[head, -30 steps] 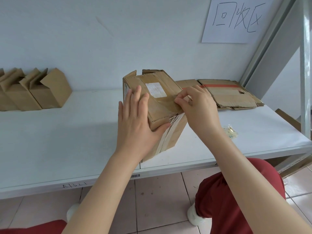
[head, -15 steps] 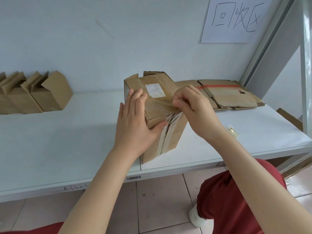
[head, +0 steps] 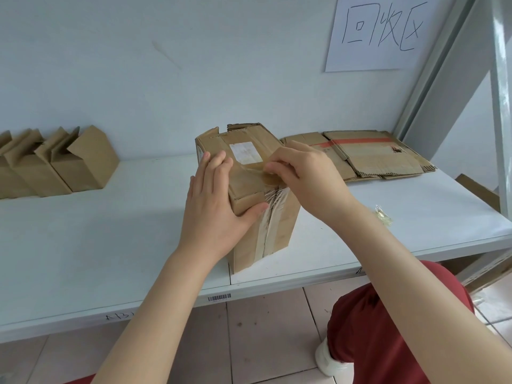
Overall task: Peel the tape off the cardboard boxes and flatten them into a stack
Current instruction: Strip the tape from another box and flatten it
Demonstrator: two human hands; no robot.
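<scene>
— Peeling the top seam, are they?

— Yes. The right hand [head: 307,178] pinches a lifted strip of clear tape [head: 253,169] just beside the left hand [head: 216,206]. That one lies flat with its fingers straight on top of the box [head: 285,231] and its thumb against the near face, bracing it on the bench [head: 110,231].

— What might spoil it?

— Pulled steeply, the tape could snap or tear the paper face. Below the hands it looks shredded, though I can't see that clearly. The box stands tall, so a hard tug toward the flattened stack [head: 374,156] beyond the right hand could tip it.
</scene>
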